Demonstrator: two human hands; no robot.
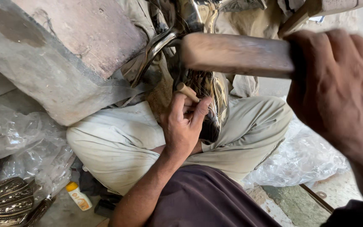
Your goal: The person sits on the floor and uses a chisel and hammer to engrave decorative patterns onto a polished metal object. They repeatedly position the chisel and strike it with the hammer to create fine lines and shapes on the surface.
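Hammer and punch on the shiny metal piece

My right hand (337, 84) gripped the wooden mallet (236, 54); my left hand (183, 122) pinched a small punch (187, 91) against the polished metal vessel (209, 90).

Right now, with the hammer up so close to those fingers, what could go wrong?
1. The right hand holds a wooden mallet raised above a small punch pinched in the left hand. A stray blow could hit those fingers.
2. The shiny metal piece rests only on the lap, so it might slip.
3. A slipping punch could scratch the metal.
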